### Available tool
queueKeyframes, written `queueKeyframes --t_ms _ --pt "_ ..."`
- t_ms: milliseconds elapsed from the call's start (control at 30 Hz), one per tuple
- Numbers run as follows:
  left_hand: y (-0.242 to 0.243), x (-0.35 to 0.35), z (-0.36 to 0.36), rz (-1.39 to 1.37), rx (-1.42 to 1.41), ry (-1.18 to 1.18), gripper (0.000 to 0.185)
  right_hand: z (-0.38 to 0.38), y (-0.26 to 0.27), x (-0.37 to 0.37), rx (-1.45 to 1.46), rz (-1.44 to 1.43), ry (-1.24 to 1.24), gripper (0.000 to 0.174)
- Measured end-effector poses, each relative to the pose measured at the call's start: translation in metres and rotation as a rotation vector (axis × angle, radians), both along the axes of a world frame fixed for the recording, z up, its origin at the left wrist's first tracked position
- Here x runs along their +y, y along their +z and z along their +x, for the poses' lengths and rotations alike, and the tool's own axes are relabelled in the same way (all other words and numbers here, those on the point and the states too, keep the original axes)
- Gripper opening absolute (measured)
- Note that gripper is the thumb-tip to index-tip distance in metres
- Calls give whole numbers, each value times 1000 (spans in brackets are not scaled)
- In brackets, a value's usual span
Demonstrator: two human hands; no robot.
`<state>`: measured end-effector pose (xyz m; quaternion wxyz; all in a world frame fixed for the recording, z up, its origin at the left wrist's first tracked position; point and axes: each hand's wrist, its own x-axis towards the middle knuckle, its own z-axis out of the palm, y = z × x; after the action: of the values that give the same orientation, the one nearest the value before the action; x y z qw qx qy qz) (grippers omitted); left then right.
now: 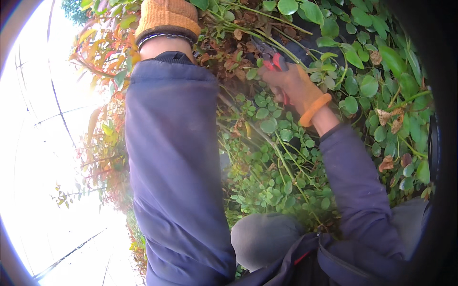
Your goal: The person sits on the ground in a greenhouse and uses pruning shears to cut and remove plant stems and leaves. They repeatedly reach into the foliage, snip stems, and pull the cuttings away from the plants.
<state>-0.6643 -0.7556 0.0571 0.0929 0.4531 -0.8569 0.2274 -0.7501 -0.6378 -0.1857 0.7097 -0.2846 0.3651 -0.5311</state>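
Note:
My right hand (295, 84), in an orange and brown knit work glove, is closed around a pair of red-handled pruning shears (273, 61). The shears' dark blades point up and left, among green stems (279, 46) and dry brown leaves (229, 64). My left hand (168, 16) wears an orange knit glove and reaches to the top edge of the picture, beside reddish foliage; its fingers are out of view, so what it holds cannot be seen. A dark bracelet circles that wrist.
Dense leafy stems (264, 143) surround my right hand and cover my lower front. A long woody stem (264, 134) runs diagonally between my arms. Red and orange foliage (107, 71) stands left of my left sleeve. My grey-clad knee (264, 239) is below.

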Motion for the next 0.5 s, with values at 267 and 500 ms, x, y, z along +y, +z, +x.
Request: queueKeyframes --t_ms 267,500 --pt "1 13 7 39 36 15 33 7 1 29 -216 -48 161 46" --pt "2 12 9 -32 -92 141 35 9 1 13 -469 -163 97 44"
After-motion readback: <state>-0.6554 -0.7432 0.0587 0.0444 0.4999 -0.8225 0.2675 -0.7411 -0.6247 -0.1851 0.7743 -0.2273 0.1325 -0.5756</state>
